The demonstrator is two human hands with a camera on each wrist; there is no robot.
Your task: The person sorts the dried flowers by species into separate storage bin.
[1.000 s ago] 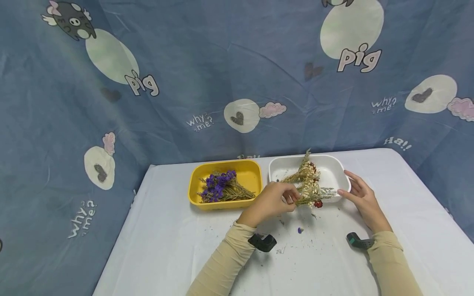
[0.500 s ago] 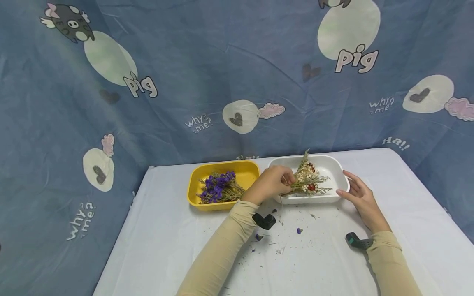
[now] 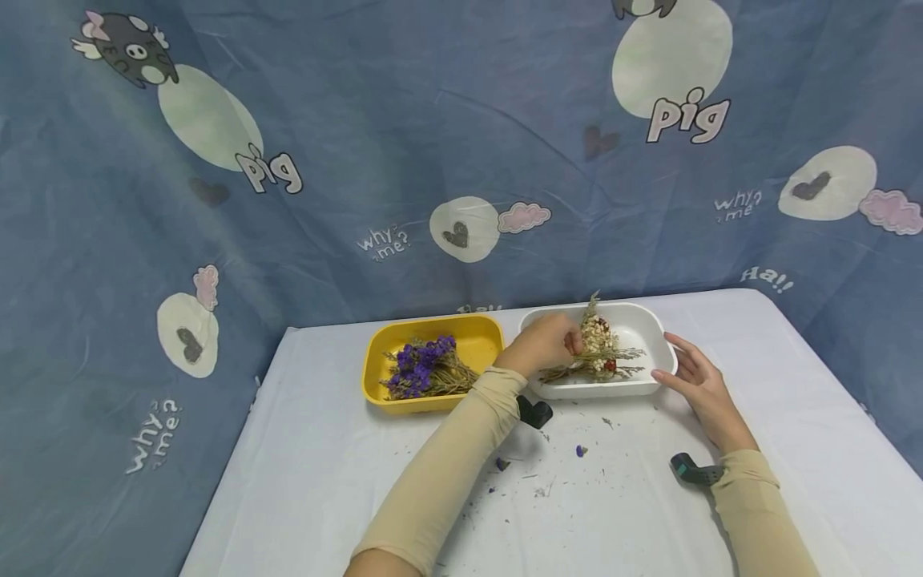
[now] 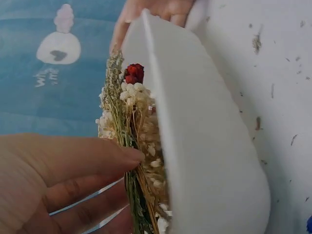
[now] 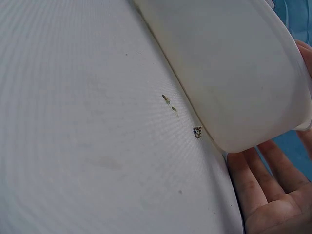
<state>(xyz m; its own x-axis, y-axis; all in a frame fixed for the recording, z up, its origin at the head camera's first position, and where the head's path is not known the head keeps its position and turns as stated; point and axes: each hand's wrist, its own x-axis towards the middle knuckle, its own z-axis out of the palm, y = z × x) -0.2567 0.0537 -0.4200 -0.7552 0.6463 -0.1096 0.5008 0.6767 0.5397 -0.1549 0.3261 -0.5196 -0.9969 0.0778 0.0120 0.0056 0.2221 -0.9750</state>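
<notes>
In the head view my left hand (image 3: 551,343) reaches over the left end of a white tray (image 3: 602,390). Its thumb and fingers pinch the stems of a dried flower bunch (image 4: 134,168), plainest in the left wrist view. Cream blossoms and a dark red bloom (image 4: 134,73) top this bunch, beside the tray wall. More dried flowers (image 3: 594,330) lie behind it in the tray. At the tray's right end, my right hand (image 3: 703,389) holds the corner, thumb toward the near side and fingers farther back; the right wrist view shows its fingers (image 5: 273,170) by the tray's corner.
Left of the white tray stands a yellow tray (image 3: 433,405) holding purple dried flowers (image 3: 421,365). Petals and stem bits (image 3: 580,451) are scattered over the white tabletop (image 3: 613,513). A blue printed cloth (image 3: 360,160) hangs behind the table.
My left hand has moved back and slightly left, bringing its flower bunch from over the near rim down into the white tray. The right hand stays at the tray's end.
</notes>
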